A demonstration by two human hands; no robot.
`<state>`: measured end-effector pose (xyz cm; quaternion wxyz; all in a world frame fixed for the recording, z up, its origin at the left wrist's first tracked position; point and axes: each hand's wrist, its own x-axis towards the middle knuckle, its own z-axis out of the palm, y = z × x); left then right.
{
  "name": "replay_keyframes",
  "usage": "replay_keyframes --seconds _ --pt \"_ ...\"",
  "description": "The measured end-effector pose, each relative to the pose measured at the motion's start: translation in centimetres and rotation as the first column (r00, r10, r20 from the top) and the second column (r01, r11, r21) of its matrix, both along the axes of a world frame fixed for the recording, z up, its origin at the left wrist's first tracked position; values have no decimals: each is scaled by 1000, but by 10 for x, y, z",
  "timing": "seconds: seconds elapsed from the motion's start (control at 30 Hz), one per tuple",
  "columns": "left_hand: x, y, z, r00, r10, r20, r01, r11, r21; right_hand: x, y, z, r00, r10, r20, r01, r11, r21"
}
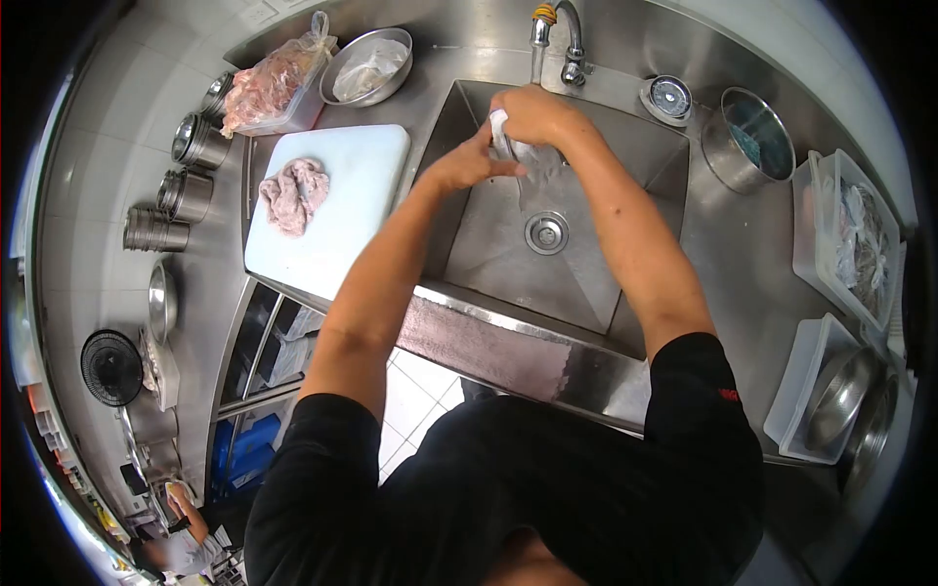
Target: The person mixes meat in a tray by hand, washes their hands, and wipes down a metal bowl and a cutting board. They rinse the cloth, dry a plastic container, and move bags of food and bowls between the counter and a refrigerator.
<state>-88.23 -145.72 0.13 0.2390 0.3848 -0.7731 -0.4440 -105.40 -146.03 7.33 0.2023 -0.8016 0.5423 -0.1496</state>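
Observation:
Over the steel sink (586, 264), both hands are together below the running tap (540, 34). A wet white cloth (499, 125) hangs limp between them, and water runs off below it toward the drain (546, 233). My right hand (539, 115) is closed over the cloth's upper part, right under the stream. On its left side, my left hand (471, 161) holds the cloth with the fingers behind it and the thumb stretched out to the right. The right hand partly hides the cloth.
Left of the sink, a crumpled pinkish cloth (294, 197) lies on a white cutting board (342, 234). Behind are bagged raw meat (278, 83) and a steel bowl (403, 78). A dial scale (669, 98), steel pot (728, 161) and plastic tubs (803, 230) stand right.

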Motion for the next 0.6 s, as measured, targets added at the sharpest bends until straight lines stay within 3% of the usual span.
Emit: replay_keyframes --seconds 0.03,0.07,0.13,0.17,0.27,0.3,0.33,0.4,0.43,0.47,0.53,0.6 --pt "-12 5 1 987 -34 -154 40 998 40 1 0 -1 1000 2 18 0 996 -89" --pt "-23 11 2 962 40 -271 -2 991 137 1 -1 -1 999 3 36 3 984 -179" --pt "-43 19 0 860 210 -465 -47 940 338 -2 9 22 965 -83 247 121 983 -139" --pt "-51 19 -14 833 240 -498 -65 937 344 -4 17 33 929 -126 348 173 979 -108" --pt "-71 37 -20 890 402 -214 -352 905 239 -11 28 49 705 -162 690 251 968 -29" --pt "-75 41 -20 864 471 -179 -405 861 308 -16 37 53 601 -174 780 225 973 45" --pt "-78 36 -30 768 559 -312 -406 802 439 -20 44 47 441 -173 880 254 965 62" --pt "-82 22 -50 489 725 -486 -317 666 675 -25 60 17 82 -145 986 298 948 114" --pt "-88 19 -36 271 787 -555 -126 600 790 -28 68 -5 51 -205 977 322 930 178" --pt "-87 18 -21 234 801 -551 -67 579 813 -29 72 -34 20 -259 966 341 910 237" --pt "-85 0 -32 111 802 -587 117 576 809 -24 65 -108 252 -460 851 507 812 289" --pt "-88 -1 -32 48 776 -629 187 611 769 2 80 -109 31 -656 754 412 696 588"
